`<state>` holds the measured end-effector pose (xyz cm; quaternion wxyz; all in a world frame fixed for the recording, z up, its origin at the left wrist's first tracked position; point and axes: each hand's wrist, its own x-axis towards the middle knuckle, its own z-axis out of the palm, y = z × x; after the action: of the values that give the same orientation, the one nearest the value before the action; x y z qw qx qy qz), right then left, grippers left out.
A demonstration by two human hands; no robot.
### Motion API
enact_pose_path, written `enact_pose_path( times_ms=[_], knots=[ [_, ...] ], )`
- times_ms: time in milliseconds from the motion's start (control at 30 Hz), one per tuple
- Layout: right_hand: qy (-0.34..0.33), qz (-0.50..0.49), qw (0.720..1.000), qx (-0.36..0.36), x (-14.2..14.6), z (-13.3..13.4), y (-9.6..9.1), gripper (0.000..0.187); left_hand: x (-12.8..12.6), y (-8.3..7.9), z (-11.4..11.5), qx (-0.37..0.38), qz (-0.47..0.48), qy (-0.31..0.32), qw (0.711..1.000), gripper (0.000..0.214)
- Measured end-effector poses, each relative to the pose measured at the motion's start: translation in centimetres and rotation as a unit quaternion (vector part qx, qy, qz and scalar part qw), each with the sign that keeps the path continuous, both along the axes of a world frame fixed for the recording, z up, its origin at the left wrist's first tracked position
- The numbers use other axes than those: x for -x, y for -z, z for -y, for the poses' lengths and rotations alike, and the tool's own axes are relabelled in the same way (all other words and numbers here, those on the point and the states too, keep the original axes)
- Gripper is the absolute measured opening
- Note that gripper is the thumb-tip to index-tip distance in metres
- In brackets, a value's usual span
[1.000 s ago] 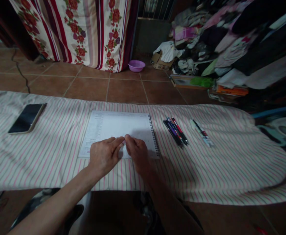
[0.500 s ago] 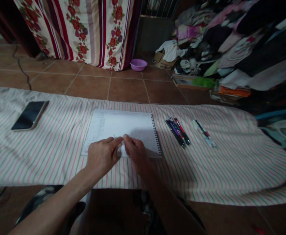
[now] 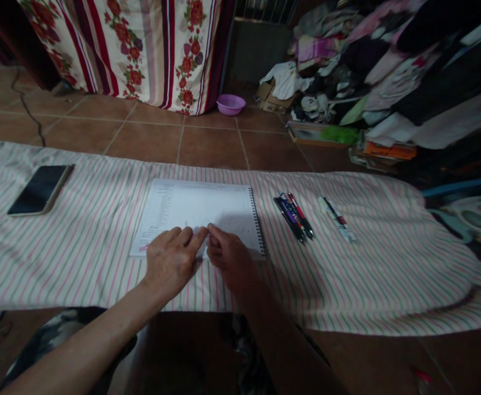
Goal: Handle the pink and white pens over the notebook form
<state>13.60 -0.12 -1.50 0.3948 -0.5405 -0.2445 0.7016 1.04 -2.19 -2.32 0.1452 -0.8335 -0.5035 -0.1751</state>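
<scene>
A spiral-bound notebook [image 3: 211, 200] lies flat on the striped cloth, its wire binding on the right side and a printed or written column on the left of the page. My left hand [image 3: 172, 260] rests over the notebook's near edge, fingers bent and the index reaching right. Its fingertip meets the tips of my right hand [image 3: 232, 258], whose thumb and index are pinched together with the other fingers curled. Whatever lies between the fingertips is too small or hidden to make out. Several pens [image 3: 293, 218] lie right of the notebook, and a pale, slim pen-like item [image 3: 338, 220] beyond them.
A dark-screened phone [image 3: 40, 190] lies on the left of the striped cloth [image 3: 96, 230]. Past the cloth's far edge, a purple basin [image 3: 231, 105] stands on the tiled floor by a floral curtain [image 3: 152, 49]. Piled clothes [image 3: 330, 49] and a cardboard box [image 3: 271, 100] are at back right.
The view has shifted slightly, so everything sits a little left and higher. The left hand's fingers look less tightly curled. The fingertips still meet over the notebook.
</scene>
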Motion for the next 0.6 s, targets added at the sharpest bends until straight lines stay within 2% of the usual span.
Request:
enact_pose_path(
  times_ms=[167, 300, 467, 600],
  knots=[
    [0.027, 0.067, 0.993, -0.095, 0.3, 0.5, 0.0, 0.035, -0.2, -0.1, 0.0, 0.037, 0.023, -0.011, 0.999, 0.033],
    [0.048, 0.134, 0.982, -0.123, 0.6, 0.8, 0.1, 0.039, -0.1, -0.8, -0.3, 0.122, 0.067, -0.028, 0.99, 0.032],
    [0.052, 0.191, 0.959, -0.202, 0.9, 1.1, 0.8, 0.041, 0.5, -1.9, -0.8, 0.274, 0.168, -0.058, 0.945, 0.033],
    [0.02, 0.221, 0.953, -0.209, 0.7, 0.7, 1.5, 0.043, 0.8, -2.0, -1.0, 0.359, 0.221, -0.077, 0.904, 0.033]
  ],
)
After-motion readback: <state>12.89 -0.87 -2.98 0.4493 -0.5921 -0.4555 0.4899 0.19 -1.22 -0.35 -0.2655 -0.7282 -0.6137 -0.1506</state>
